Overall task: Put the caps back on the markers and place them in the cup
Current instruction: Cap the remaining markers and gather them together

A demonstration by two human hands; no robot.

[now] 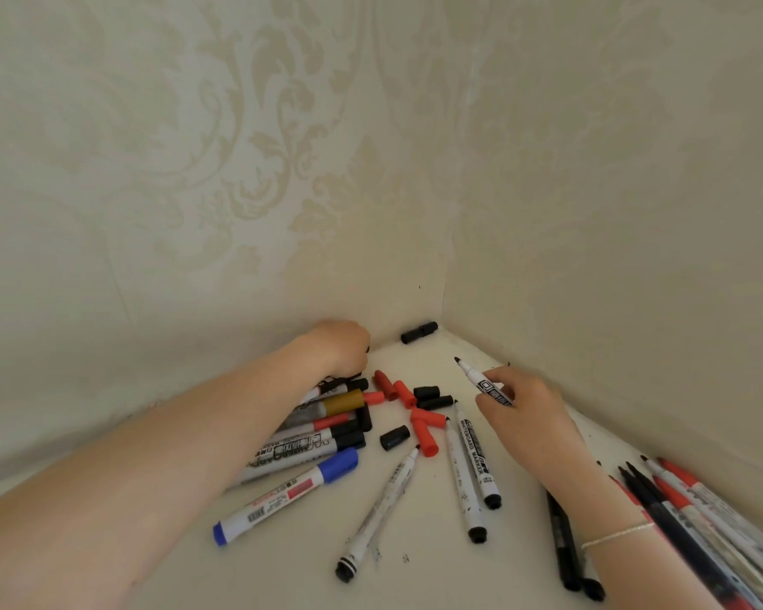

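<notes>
My right hand (529,420) pinches an uncapped white whiteboard marker (487,386), dark tip up and pointing left. My left hand (340,345) reaches to the left wall by the corner, fingers curled down and hidden; a dark bit shows at its fingertips. Under my left forearm lies a pile of capped markers (322,429). Loose red caps (428,418) and black caps (427,393) lie between my hands, and one black cap (419,332) sits in the corner. Three uncapped white markers (476,460) and a blue-capped marker (287,495) lie nearer me. No cup is in view.
The white surface (283,574) ends in a corner between two wallpapered walls (591,213). A bundle of red and dark pens (701,521) lies along the right wall, with two black markers (564,548) beside my right wrist.
</notes>
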